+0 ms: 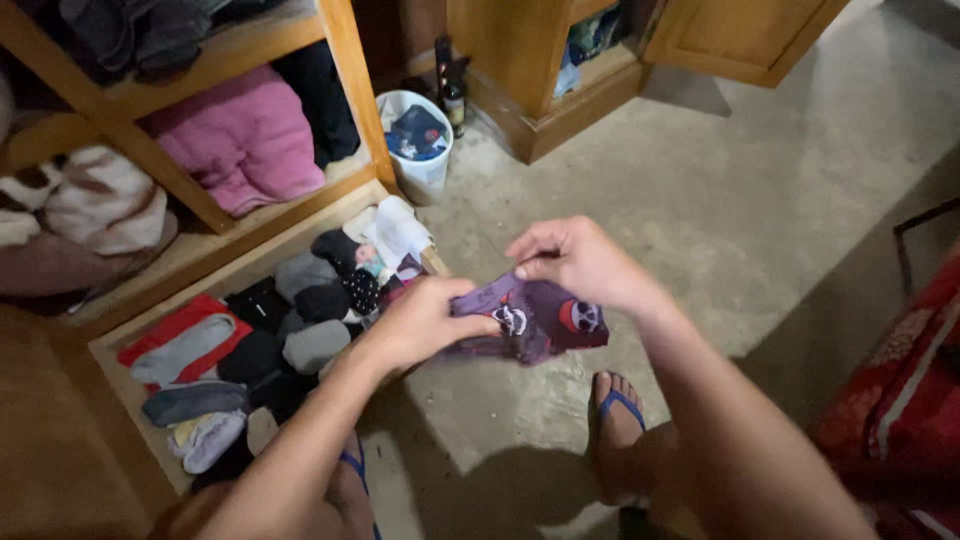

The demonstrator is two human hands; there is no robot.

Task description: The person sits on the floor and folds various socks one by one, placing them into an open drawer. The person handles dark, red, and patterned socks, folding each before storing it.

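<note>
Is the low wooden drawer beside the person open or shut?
Open. The wooden drawer is pulled out over the floor, its rolled socks exposed from above.

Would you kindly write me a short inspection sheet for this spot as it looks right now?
Surface: bare concrete floor, no mat.
Job's things: purple printed cloth held up over the floor.
Clutter: open drawer full of rolled socks; white bucket with oddments; dark bottle beside it.
Grips: left hand and right hand both pinch the cloth.
Cables: nothing seen.
Surroundings: wooden shelves with a folded pink blanket; red fabric at right; feet in blue sandals.
</note>
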